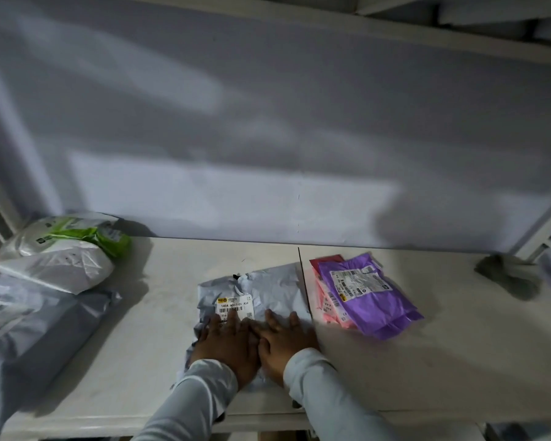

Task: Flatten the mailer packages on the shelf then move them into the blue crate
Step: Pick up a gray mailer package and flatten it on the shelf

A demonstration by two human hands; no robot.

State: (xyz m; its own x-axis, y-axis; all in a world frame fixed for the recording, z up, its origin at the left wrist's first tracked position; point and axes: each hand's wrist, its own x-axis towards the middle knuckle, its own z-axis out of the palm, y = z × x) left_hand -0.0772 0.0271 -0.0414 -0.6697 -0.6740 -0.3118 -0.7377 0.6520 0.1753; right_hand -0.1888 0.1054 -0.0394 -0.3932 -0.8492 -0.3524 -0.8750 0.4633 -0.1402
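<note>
Left hand (226, 342) and right hand (283, 340) lying side by side, touching, fingers straight, pressing grey mailer (268, 291) flat at shelf (427, 361) front edge, mid-span. Flattening step underway. Next move, judged: gripping mailer edges, lifting toward blue crate, not showing in view.

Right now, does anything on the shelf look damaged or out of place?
Nothing looks damaged. The grey mailer under both hands is only creased, the purple mailer lies askew over pink ones, and no blue crate is in view.
</note>
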